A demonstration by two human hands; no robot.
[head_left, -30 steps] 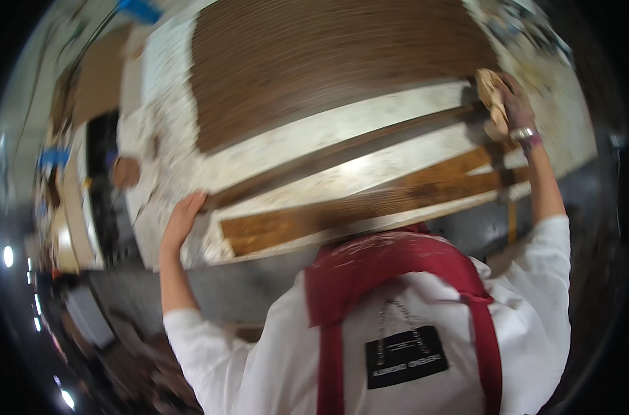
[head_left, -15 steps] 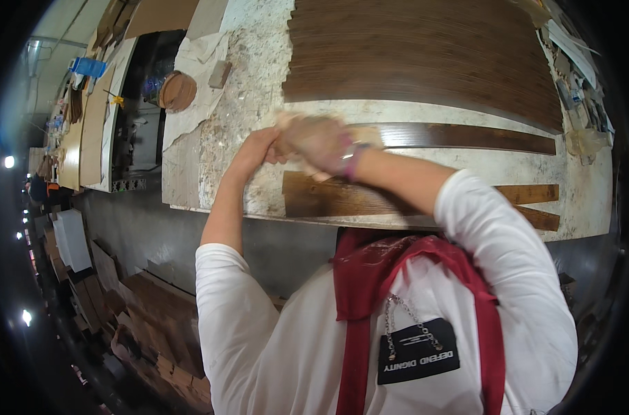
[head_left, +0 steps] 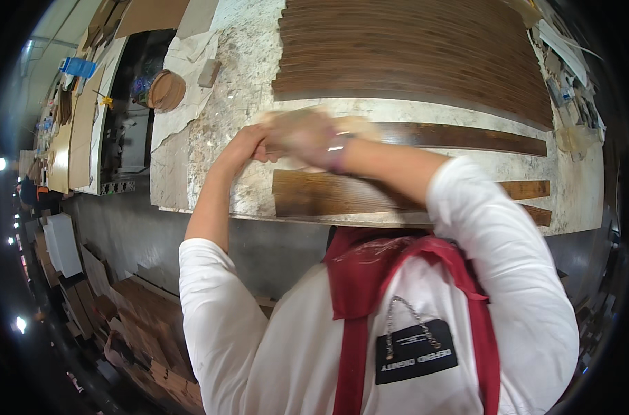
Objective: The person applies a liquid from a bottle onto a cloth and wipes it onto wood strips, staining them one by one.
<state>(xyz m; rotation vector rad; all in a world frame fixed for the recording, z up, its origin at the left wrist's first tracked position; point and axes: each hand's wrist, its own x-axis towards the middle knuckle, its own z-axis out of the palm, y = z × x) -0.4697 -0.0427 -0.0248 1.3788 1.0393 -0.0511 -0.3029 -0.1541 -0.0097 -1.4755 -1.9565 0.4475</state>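
Note:
A long dark-brown wooden strip [head_left: 466, 137] lies across the pale, stained bench. My left hand [head_left: 249, 144] is closed at its left end, fingers bent; the exact hold is partly hidden. Smeared by motion, my right hand [head_left: 304, 137] presses down over the left part of the strip. A pale cloth [head_left: 356, 126] shows around and under that hand, and a band circles the wrist. Nearer to me lie lighter-brown strips [head_left: 328, 195], partly covered by my right forearm.
Many stained brown strips [head_left: 411, 59] lie side by side at the back. At the left are a small block [head_left: 209, 72] and a round brown-topped container [head_left: 167, 90]. Papers and scraps [head_left: 567, 59] crowd the right edge. Another bench [head_left: 86, 138] stands farther left.
My right hand and the cloth have shifted slightly, still blurred over the strip. My left hand stays by the strip's left end. The whole view has moved a little.

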